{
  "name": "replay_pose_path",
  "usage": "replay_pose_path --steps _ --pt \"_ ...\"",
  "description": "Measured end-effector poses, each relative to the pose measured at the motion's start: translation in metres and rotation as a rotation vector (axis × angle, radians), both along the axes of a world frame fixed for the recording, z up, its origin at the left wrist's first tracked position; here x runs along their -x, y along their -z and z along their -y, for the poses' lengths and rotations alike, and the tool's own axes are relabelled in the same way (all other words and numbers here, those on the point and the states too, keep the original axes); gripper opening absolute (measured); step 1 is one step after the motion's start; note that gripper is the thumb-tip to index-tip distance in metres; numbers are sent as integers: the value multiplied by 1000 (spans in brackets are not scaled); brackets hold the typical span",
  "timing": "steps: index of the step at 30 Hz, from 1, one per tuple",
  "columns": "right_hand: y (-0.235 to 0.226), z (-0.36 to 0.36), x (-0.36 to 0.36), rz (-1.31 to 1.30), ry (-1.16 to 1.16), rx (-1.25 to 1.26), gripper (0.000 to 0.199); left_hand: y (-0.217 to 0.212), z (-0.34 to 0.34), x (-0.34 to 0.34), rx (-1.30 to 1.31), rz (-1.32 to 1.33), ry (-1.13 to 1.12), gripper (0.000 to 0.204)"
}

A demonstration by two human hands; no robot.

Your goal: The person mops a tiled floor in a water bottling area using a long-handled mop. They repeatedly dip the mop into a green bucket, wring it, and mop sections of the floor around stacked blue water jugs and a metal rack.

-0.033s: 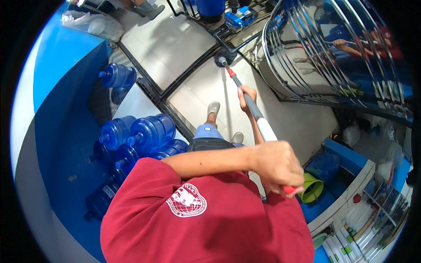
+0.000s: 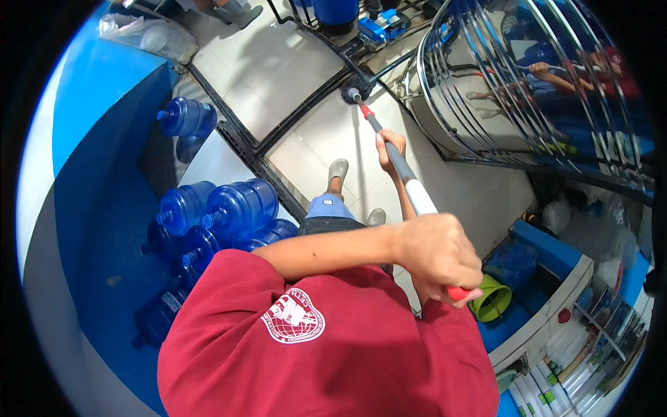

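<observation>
My left hand (image 2: 441,257) reaches across my front and is closed round the upper end of a mop handle, whose red tip shows below the fist. Farther down the pole, my right hand (image 2: 391,149) grips the grey section. The mop (image 2: 419,197) slants away from me, with white, grey and red parts on its pole. Its dark round head (image 2: 364,88) rests on the pale tiled floor (image 2: 316,142), against the corner of some black pipes (image 2: 319,104).
Several blue water jugs (image 2: 241,203) lie stacked at left, beside a blue wall (image 2: 104,229). A shiny curved metal rail (image 2: 479,76) stands at far right. Nearer are a green bucket (image 2: 492,300) and a blue-edged shelf (image 2: 549,243). Another person's boot (image 2: 240,14) shows at the far side.
</observation>
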State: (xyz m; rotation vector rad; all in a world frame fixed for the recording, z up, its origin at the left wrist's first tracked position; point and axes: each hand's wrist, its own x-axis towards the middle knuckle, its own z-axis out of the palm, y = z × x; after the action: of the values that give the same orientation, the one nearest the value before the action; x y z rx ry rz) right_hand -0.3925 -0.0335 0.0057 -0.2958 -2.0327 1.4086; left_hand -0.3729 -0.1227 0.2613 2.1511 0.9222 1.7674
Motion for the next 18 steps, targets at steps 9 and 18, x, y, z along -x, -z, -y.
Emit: replay_pose_path --steps 9,18 --pt "4 15 -76 -55 86 176 20 2 -11 -85 72 -6 271 29" --pt "-37 34 -276 -13 -216 213 21 -27 -10 -272 103 197 410 24"
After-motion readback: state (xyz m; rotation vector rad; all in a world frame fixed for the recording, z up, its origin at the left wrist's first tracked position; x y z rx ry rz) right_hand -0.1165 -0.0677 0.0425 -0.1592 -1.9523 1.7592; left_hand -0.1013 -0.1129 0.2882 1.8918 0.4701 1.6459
